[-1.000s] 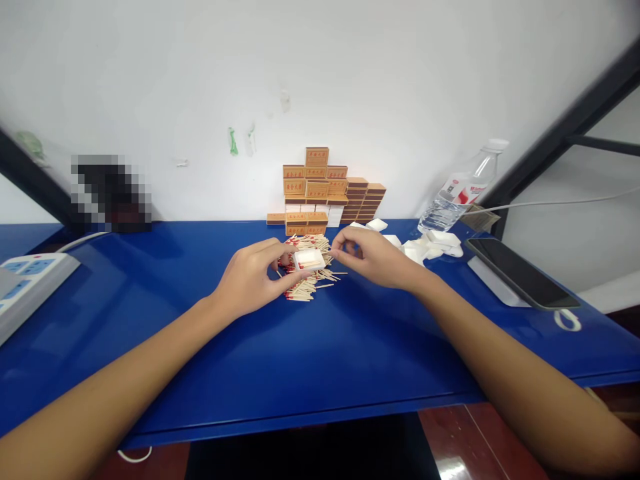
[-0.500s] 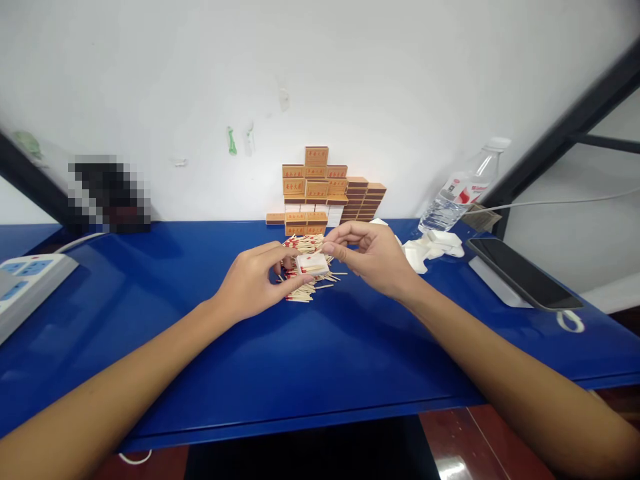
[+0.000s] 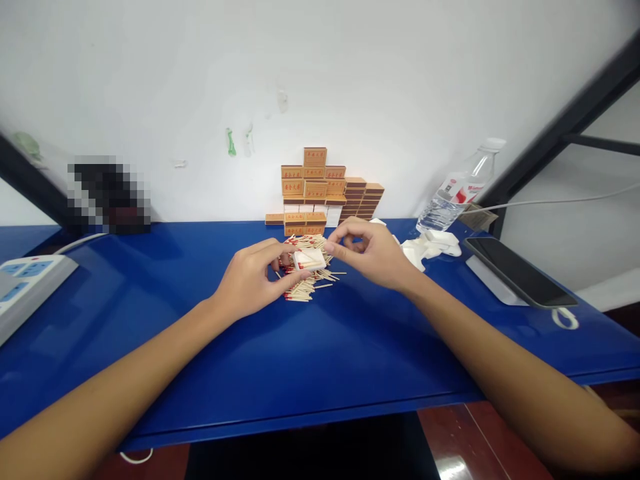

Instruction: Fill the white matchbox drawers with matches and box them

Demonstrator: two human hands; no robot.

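My left hand grips a small white matchbox tray by its left end, fingers behind and thumb in front. A few red-headed matches lie inside the tray, one of them slanting. Just right of the tray is my right hand, its thumb and forefinger closed together in a pinch; whether a match is between the tips I cannot make out. Beneath and around the tray spreads a pile of loose matches, partly hidden by the tray and my left fingers.
Orange matchboxes are stacked against the wall behind the pile. White empty trays, a water bottle and a phone are on the right. A power strip sits at the left of the blue table.
The match that my right hand held over the tray now lies slanting in it. My right fingertips have drawn slightly back, and the left hand still holds the tray.
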